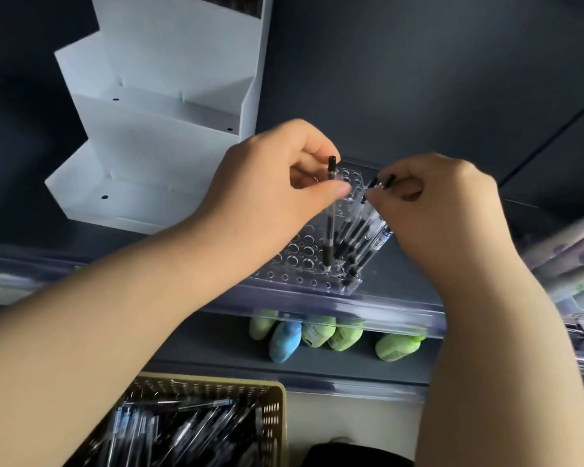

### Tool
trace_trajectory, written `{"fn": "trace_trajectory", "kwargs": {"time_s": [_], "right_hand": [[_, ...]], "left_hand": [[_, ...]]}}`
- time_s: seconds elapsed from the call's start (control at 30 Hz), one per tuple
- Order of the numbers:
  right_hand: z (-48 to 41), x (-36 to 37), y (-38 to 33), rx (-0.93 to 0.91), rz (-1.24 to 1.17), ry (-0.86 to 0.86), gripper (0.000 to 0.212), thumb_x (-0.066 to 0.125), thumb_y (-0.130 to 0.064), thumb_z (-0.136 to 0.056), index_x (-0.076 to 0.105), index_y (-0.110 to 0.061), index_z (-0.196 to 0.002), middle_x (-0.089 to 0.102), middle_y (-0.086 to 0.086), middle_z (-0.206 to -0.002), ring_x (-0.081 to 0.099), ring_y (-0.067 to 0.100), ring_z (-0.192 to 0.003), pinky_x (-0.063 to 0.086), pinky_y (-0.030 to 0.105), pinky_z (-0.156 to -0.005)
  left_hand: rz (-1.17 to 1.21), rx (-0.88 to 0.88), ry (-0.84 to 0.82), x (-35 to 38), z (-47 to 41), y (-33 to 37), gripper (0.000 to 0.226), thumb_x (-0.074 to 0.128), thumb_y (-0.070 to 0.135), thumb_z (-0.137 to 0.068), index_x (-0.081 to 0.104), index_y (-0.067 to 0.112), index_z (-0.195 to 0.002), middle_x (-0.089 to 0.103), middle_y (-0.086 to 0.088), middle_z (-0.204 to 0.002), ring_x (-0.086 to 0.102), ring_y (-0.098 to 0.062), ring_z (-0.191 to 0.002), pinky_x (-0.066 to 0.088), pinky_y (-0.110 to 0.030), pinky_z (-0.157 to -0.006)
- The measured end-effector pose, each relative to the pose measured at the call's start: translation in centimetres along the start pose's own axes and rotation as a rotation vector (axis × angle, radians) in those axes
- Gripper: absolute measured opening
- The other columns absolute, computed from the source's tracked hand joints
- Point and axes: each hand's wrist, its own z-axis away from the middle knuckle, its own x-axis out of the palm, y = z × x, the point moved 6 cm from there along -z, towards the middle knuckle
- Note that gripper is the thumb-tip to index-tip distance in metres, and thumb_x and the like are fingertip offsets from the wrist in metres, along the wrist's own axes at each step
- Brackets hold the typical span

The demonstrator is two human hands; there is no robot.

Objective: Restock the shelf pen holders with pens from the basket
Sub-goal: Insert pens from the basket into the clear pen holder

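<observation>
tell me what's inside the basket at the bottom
The tan perforated basket holds a loose pile of clear-barrelled pens. The left forearm covers its left part, so the rest of the pile is hidden.

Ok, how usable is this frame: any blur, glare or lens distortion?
Head view: the right edge smears with motion blur around the pale packages; the clear acrylic pen holder and upright clear pen stay fairly sharp; the dark shelf back is dim; forearms bulge from wide-angle distortion; the tan perforated basket looks soft.

The scene is seen from one head-worn camera, aimed forward and down. The shelf (334, 308) is viewed closely, the basket (277, 409) lower down.
</observation>
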Motion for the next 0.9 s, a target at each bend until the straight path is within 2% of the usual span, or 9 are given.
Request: {"fn": "trace_trajectory", "kwargs": {"time_s": [0.13,0.4,0.53,0.6,0.73,0.9], "right_hand": [[0.2,0.1,-0.1,-0.007,0.009,0.004,0.016,0.069,-0.028,-0.081,0.068,-0.026,-0.097,0.059,-0.013,-0.074,0.06,0.013,-0.079,0.048,0.027,-0.073],[0.2,-0.5,0.1,-0.019,0.006,0.047,0.009,0.068,-0.024,-0.081,0.07,-0.027,-0.089,0.062,-0.012,-0.076,0.059,0.011,-0.075,0.043,0.023,-0.065],[0.1,-0.9,0.2,-0.029,-0.013,0.064,0.008,0.068,-0.025,-0.081,0.07,-0.029,-0.086,0.059,-0.017,-0.071,0.057,0.006,-0.069,0.037,0.006,-0.06],[0.1,-0.8,0.2,-0.03,-0.009,0.057,0.008,0.068,-0.025,-0.081,0.07,-0.028,-0.087,0.059,-0.016,-0.071,0.057,0.007,-0.07,0.036,0.006,-0.06],[0.2,-0.9,0.2,-0.037,-0.015,0.056,0.01,0.063,-0.023,-0.081,0.07,-0.028,-0.085,0.062,-0.013,-0.074,0.059,0.008,-0.074,0.035,0.004,-0.061],[0.2,-1.1,0.4,-0.031,-0.011,0.074,0.011,0.059,-0.025,-0.084,0.071,-0.025,-0.085,0.063,-0.011,-0.076,0.059,0.008,-0.072,0.034,0.002,-0.058]], "left_hand": [[0.018,0.017,0.022,-0.1,-0.2,0.4,0.019,0.076,0.026,-0.075,0.065,0.024,-0.09,0.067,0.013,-0.079,0.062,0.0,-0.074,0.05,-0.017,-0.076],[0.093,0.055,-0.034,1.5,0.0,0.2,0.018,0.079,0.016,-0.072,0.066,0.024,-0.082,0.067,0.012,-0.074,0.063,0.001,-0.069,0.051,-0.015,-0.071],[0.131,0.074,-0.052,2.5,0.2,0.2,0.017,0.079,0.012,-0.071,0.068,0.02,-0.082,0.067,0.01,-0.072,0.062,-0.001,-0.067,0.05,-0.013,-0.07],[0.145,0.09,-0.06,2.8,0.3,0.3,0.016,0.079,0.011,-0.071,0.07,0.017,-0.084,0.068,0.009,-0.072,0.063,-0.002,-0.067,0.051,-0.016,-0.071],[0.058,0.183,-0.02,2.8,0.5,1.0,0.017,0.079,0.016,-0.072,0.07,0.018,-0.086,0.066,0.013,-0.071,0.06,0.002,-0.068,0.048,-0.012,-0.067],[-0.004,0.244,-0.016,3.0,0.4,1.4,0.019,0.077,0.021,-0.07,0.07,0.018,-0.087,0.066,0.009,-0.07,0.059,-0.004,-0.071,0.046,-0.012,-0.066]]}}
